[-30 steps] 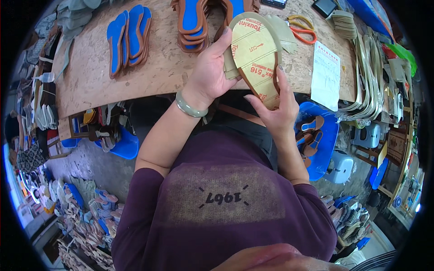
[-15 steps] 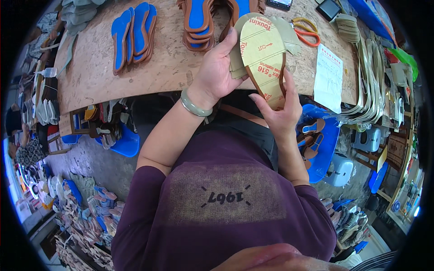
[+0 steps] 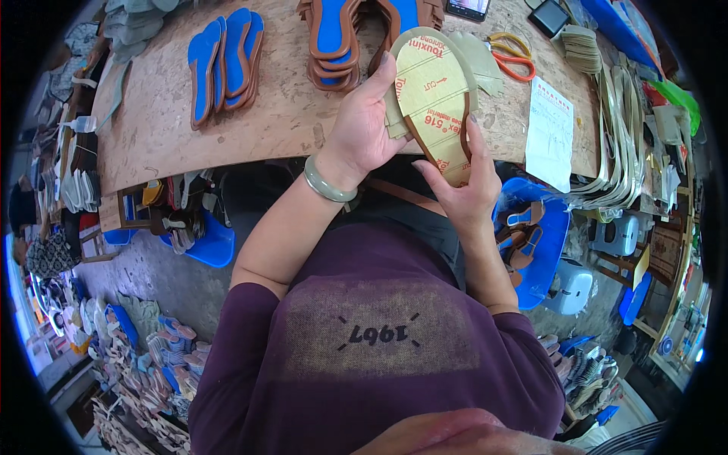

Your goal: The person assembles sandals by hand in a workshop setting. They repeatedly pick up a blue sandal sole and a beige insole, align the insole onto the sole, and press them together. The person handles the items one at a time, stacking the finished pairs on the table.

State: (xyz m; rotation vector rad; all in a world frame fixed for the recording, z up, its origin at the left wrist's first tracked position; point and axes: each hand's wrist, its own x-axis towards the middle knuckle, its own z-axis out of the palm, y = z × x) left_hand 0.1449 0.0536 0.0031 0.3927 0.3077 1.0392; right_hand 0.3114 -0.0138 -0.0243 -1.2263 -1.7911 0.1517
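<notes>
A shoe insole (image 3: 434,95) with a pale yellow printed face, brown along its narrow heel end, is held over the table's near edge. A grey-green rim (image 3: 418,35) shows around its wide end, seemingly a thin piece laid against its underside. My left hand (image 3: 365,125) is closed on the insole's left edge, along with beige sheets (image 3: 396,127) partly hidden behind it. My right hand (image 3: 466,182) grips the heel end, thumb on the near side and fingers along the right edge. More thin grey-green pieces (image 3: 479,62) lie on the table just beyond.
Blue-topped brown soles (image 3: 236,57) lie at the left of the wooden table (image 3: 303,121), with stacked ones (image 3: 332,34) at the back. Orange-handled scissors (image 3: 514,57), a written paper sheet (image 3: 550,133) and hanging strips (image 3: 618,152) are to the right. A blue bin (image 3: 542,250) holds sandals below.
The insole has shifted slightly left and nearer, with my right hand moving along. The grey-green rim now follows the wide end on both sides, where before it stuck out mostly at the left.
</notes>
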